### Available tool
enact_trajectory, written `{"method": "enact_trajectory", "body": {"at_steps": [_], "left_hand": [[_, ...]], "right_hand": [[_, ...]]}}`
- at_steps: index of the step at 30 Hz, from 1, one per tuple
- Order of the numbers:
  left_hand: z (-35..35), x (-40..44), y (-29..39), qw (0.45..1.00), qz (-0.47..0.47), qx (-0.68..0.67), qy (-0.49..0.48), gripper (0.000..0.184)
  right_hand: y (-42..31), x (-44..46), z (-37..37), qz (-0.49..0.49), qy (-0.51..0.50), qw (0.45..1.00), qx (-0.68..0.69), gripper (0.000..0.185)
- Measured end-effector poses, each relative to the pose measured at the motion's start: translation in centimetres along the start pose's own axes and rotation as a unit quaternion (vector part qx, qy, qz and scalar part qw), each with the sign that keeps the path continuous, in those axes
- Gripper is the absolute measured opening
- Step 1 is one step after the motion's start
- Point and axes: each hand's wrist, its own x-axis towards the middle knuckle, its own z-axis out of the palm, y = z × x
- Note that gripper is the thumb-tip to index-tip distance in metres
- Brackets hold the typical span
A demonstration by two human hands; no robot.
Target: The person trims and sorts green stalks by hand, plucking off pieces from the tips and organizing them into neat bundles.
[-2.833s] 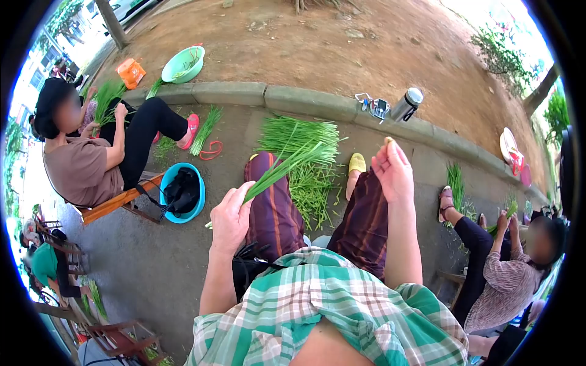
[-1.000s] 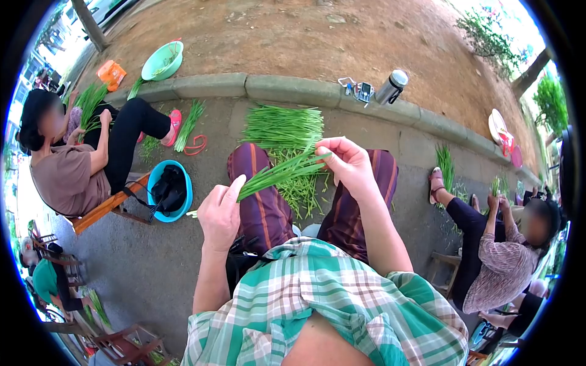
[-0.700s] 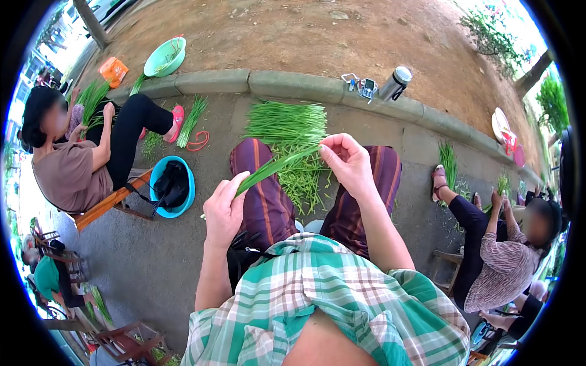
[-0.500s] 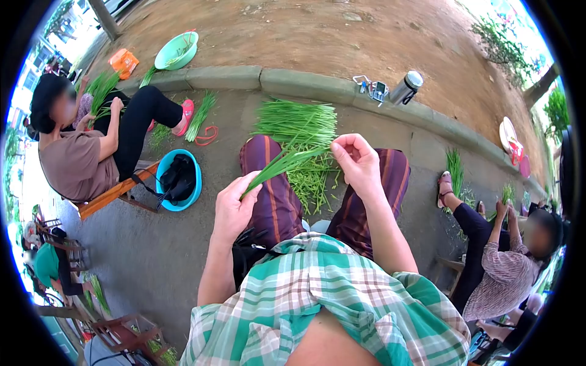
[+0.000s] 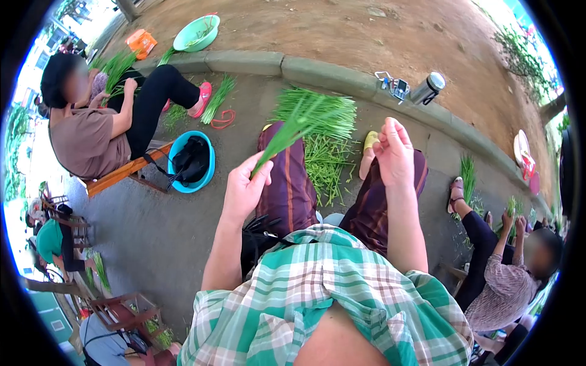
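My left hand point(image 5: 245, 188) is closed around the lower ends of a small bunch of chives point(image 5: 285, 135), whose long green leaves point up and to the right. Apart from the bunch, my right hand point(image 5: 395, 160) is raised above my right knee with its fingers drawn together; anything between the fingertips is too small to make out. On the ground beyond my knees lies a neat pile of long chives point(image 5: 326, 113). Short loose green scraps point(image 5: 323, 168) are scattered between my legs, nearer to me than the pile.
A stone kerb point(image 5: 244, 63) runs behind the pile, with a steel flask point(image 5: 427, 89) and a phone-like device point(image 5: 400, 88) on it. To the left are a blue basin point(image 5: 210, 160) holding a black bag and a seated person point(image 5: 97, 128). Another person point(image 5: 503, 283) sits at right.
My right hand has moved up and away from the bunch, which it was touching before. My left hand has tilted the chives more upright. The view has shifted slightly.
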Motion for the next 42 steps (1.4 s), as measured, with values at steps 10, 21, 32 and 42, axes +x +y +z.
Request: {"method": "enact_trajectory", "body": {"at_steps": [10,21,32,42], "left_hand": [[-0.6,2.8,1.5,0.906,-0.093,-0.395,-0.119,0.047],[5.4,4.6,-0.4,0.821,-0.102,-0.551,-0.105,0.038],[8.0,4.0,-0.9,0.835,-0.121,-0.528,-0.092,0.037],[7.8,3.9,-0.4,0.874,-0.099,-0.459,-0.129,0.042]], "right_hand": [[3.9,-3.3,0.3,0.073,-0.059,0.958,-0.27,0.028],[5.5,-6.4,1.4,0.112,-0.204,0.945,-0.232,0.038],[7.0,-8.3,3.0,0.134,-0.273,0.916,-0.263,0.027],[7.0,-8.3,2.0,0.15,-0.185,0.949,-0.204,0.027]]}}
